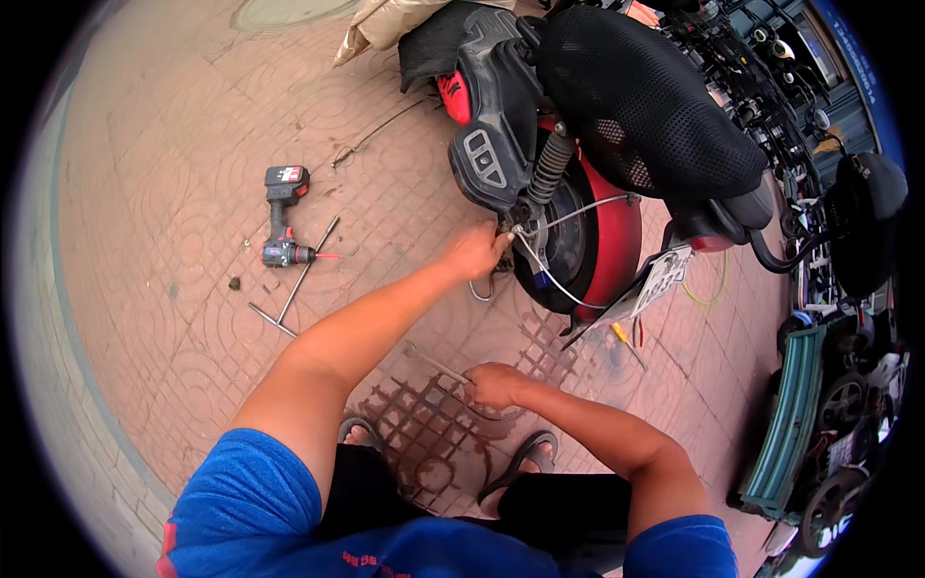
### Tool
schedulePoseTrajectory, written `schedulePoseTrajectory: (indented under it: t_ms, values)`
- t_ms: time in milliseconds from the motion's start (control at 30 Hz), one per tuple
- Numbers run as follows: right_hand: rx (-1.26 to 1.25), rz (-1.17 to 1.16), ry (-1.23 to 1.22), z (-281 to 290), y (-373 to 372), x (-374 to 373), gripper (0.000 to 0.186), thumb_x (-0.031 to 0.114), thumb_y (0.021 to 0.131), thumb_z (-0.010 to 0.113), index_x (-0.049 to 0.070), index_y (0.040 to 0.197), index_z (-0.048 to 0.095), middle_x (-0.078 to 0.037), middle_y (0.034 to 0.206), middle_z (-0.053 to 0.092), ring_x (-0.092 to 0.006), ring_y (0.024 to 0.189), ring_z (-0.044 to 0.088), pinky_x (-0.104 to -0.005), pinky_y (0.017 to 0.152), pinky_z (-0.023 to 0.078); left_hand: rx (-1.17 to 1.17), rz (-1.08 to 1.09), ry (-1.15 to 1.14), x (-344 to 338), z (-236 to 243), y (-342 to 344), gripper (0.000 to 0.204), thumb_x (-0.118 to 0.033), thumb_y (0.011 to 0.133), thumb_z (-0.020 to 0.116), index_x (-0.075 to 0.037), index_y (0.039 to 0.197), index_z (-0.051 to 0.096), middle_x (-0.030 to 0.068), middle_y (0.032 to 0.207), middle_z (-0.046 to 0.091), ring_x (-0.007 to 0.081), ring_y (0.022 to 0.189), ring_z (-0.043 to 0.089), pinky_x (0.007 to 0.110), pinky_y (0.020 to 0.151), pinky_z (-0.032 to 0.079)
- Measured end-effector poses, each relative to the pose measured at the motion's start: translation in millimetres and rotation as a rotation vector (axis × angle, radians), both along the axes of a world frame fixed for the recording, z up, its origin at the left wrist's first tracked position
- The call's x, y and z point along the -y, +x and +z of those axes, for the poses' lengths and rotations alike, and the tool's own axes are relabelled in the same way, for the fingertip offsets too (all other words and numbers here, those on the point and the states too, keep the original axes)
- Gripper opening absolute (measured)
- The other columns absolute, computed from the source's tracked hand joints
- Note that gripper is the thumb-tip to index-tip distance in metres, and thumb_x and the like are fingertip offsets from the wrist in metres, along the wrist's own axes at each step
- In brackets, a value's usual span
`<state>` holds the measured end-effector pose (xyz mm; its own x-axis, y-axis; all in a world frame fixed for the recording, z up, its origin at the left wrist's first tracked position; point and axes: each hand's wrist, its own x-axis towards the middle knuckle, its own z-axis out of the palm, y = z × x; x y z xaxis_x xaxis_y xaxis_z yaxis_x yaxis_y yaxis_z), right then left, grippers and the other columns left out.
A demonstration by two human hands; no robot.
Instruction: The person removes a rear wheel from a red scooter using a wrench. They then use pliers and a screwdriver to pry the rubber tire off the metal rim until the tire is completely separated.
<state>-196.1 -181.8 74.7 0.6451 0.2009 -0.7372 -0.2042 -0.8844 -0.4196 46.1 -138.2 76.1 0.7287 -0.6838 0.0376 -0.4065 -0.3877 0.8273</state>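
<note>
A red and black electric scooter stands ahead of me, rear wheel toward me. My left hand reaches to the hub, its fingertips pinched at the end of a grey cable beside the spring shock absorber. From that same spot a thin pale cable loops down to the rear fender. Lower down, over the wet paving, my right hand is closed round a slim metal rod-like tool pointing left; its exact kind is too small to tell.
A cordless drill with a red bit and a T-handle wrench lie on the paving at left. Behind them rests a loose cable. A yellow-handled screwdriver lies near the license plate. At right is a green bench-like piece among wheels and parts.
</note>
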Motion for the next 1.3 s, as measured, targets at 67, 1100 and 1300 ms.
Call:
schedulePoseTrajectory:
  t_ms: [67,1100,1300]
  values:
    - [-0.014,0.149,-0.104,15.3,-34.4,43.3,0.041,0.035,0.099,0.056,-0.001,0.103,0.077,-0.025,0.099,0.078,-0.0461,0.099,0.074,-0.0556,0.092,0.057,0.002,0.048,0.03,10.7,6.7,-17.7,0.042,-0.038,0.113,0.053,0.003,0.115,0.058,0.0321,0.11,0.073,0.0525,0.107,0.068,0.057,0.091,0.054]
    - [0.369,-0.375,-0.532,41.8,-150.0,204.1,0.026,0.029,0.096,0.065,0.014,0.103,0.085,-0.019,0.091,0.08,-0.0411,0.089,0.077,-0.0517,0.085,0.061,0.106,0.401,-0.245,47.5,-41.3,-32.2,0.03,-0.027,0.107,0.058,0.001,0.111,0.069,0.0283,0.115,0.071,0.0509,0.109,0.067,0.057,0.094,0.054]
    - [0.317,-0.483,-0.422,14.7,-179.1,220.9,0.034,0.023,0.096,0.063,0.004,0.117,0.082,-0.017,0.08,0.08,-0.0333,0.078,0.081,-0.0463,0.082,0.063,-0.139,0.504,-0.233,63.5,-39.0,-35.3,0.043,-0.037,0.111,0.054,0.001,0.104,0.072,0.0291,0.108,0.074,0.0525,0.103,0.068,0.059,0.088,0.053]
